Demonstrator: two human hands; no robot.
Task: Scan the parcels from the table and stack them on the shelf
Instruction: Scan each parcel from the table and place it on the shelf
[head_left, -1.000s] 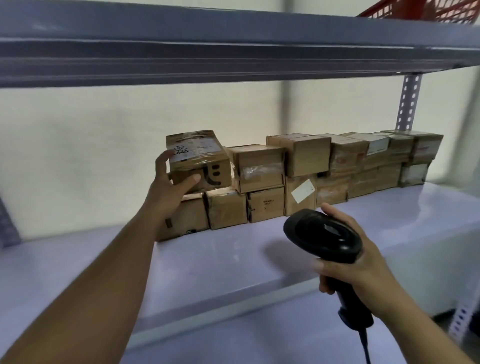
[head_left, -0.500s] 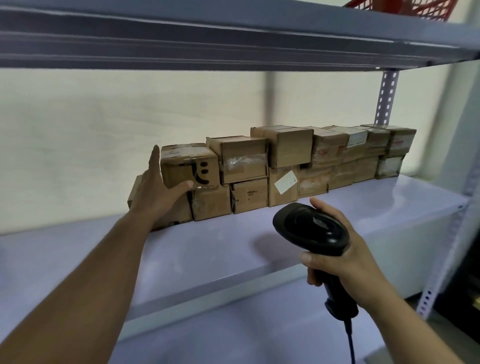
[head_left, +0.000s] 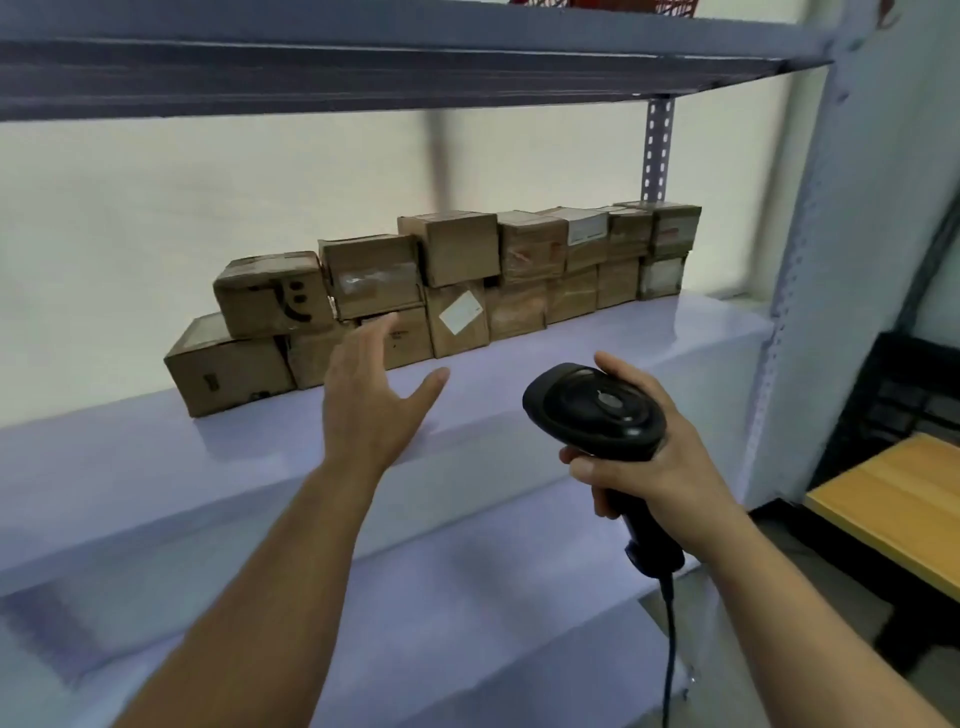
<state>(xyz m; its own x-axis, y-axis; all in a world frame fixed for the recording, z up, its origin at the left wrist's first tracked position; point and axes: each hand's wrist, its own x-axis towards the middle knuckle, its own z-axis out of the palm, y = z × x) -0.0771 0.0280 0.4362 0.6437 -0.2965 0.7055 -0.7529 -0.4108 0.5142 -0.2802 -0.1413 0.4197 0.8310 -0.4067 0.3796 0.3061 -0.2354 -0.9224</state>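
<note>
Several brown cardboard parcels stand in two stacked rows at the back of the pale shelf (head_left: 519, 374). The leftmost upper parcel, marked with a drawn smiley (head_left: 272, 296), rests on the bottom-left parcel (head_left: 228, 371) and its neighbour. My left hand (head_left: 371, 400) hovers in front of the row with fingers spread, holding nothing and apart from the boxes. My right hand (head_left: 644, 462) grips the handle of a black barcode scanner (head_left: 595, 410), whose cable hangs down.
An upper shelf board (head_left: 415, 57) runs overhead with a red basket on it. A perforated grey upright (head_left: 657, 150) stands behind the parcels and a wider post (head_left: 810, 260) at the right. A wooden table corner (head_left: 893, 499) shows at the lower right.
My left hand set the smiley parcel on top of the left end of the row, let go and drew back towards me. The view has swung to the right.
</note>
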